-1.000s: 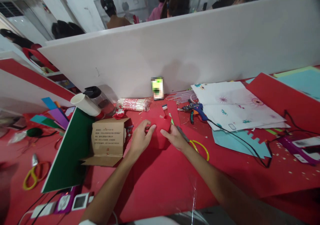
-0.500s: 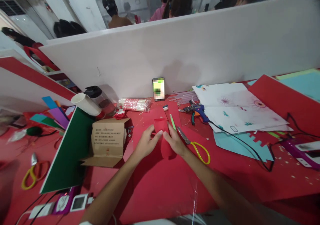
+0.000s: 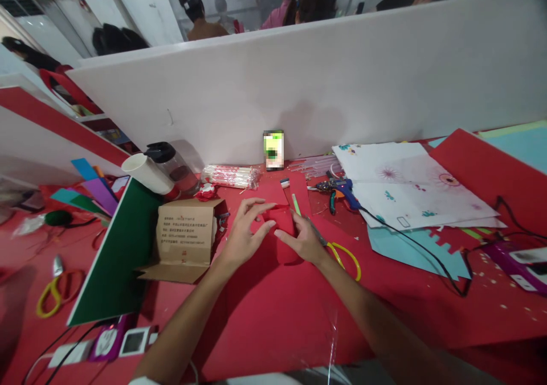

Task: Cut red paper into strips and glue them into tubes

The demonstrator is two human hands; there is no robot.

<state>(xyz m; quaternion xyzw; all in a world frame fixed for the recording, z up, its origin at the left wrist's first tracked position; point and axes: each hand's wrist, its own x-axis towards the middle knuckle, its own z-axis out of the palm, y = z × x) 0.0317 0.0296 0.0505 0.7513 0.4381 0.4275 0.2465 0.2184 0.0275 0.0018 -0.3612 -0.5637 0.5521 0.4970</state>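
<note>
Red paper, plain and curved; left grip spread, right grip pinching its side.

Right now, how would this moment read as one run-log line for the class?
left hand: fingers spread at left of red paper piece | right hand: thumb across its right side | nearby: scissors, blue glue gun
</note>
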